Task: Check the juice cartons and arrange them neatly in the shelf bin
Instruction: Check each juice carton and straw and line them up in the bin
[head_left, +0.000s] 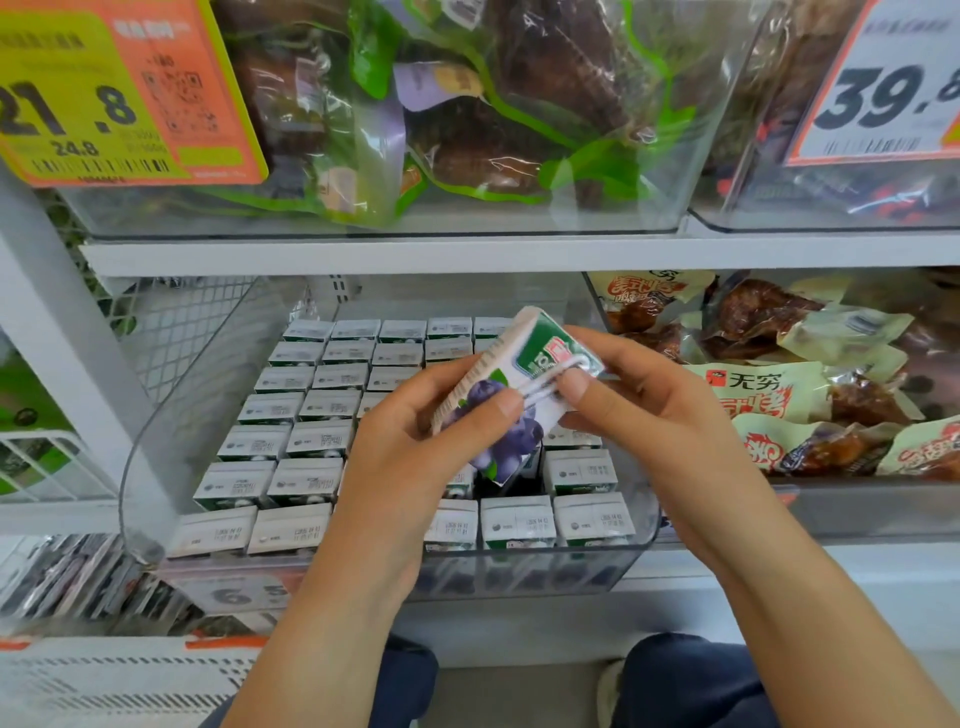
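White shop shelving fills the view, with a clear shelf bin (156, 415) on the middle shelf holding rows of small juice cartons (306, 439) standing upright, tops showing. Above those rows both hands hold one blueberry juice carton (511, 395), tilted with its printed face toward the camera and its straw (540, 384) across that face. On the left, the left hand (415, 447) grips the carton's lower side, thumb pressed on the front near the straw. On the right, the right hand (649, 410) curls round the carton's upper right corner, thumb on the straw's end. Directly under the held carton a dark gap (491, 486) shows among the packed rows. To the right a neighbouring bin holds snack packets (779, 395); overhead, bagged goods (467, 104) sit behind price tags (104, 93).
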